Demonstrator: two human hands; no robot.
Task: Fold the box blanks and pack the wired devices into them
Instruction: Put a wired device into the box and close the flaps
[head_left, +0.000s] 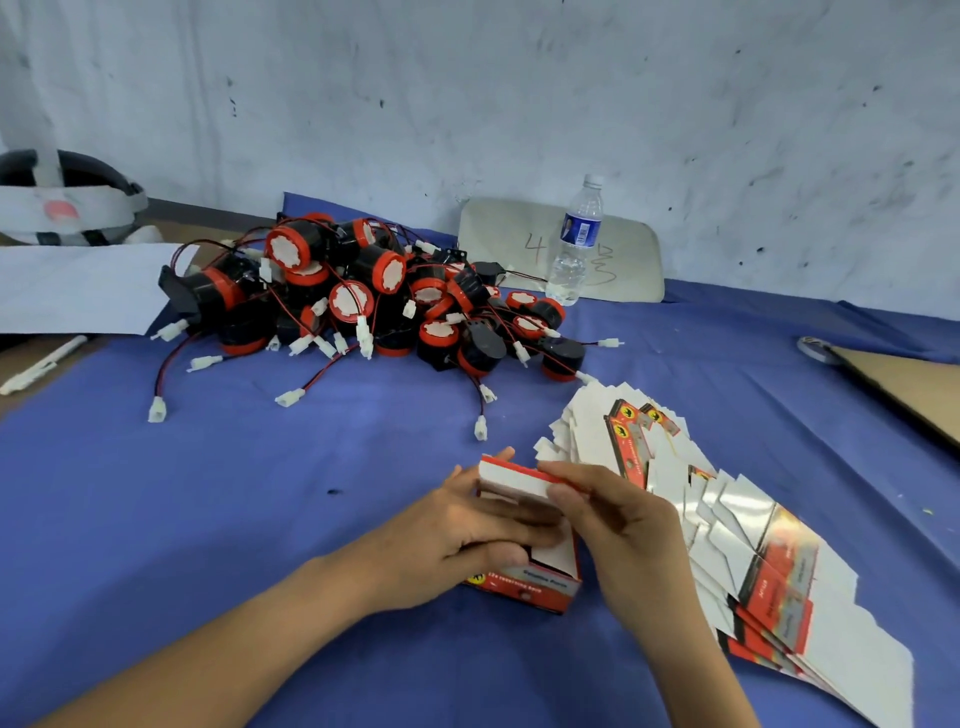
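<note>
A small red-and-white box (524, 587) stands partly folded on the blue cloth in front of me. My left hand (467, 530) grips its left side, fingers curled round the open top. My right hand (618, 525) pinches the white lid flap (511, 478) at the box's upper edge. A fanned stack of flat box blanks (727, 525) lies to the right of my hands. Farther back sits a heap of black-and-red wired devices (363, 296) with white connectors trailing out on red-black leads.
A clear water bottle (575, 244) stands behind the heap before a beige board (519, 244). White paper (78, 286) and a pen (36, 366) lie at the left. A brown cardboard sheet (909, 387) and a tape roll (813, 347) lie at the right edge.
</note>
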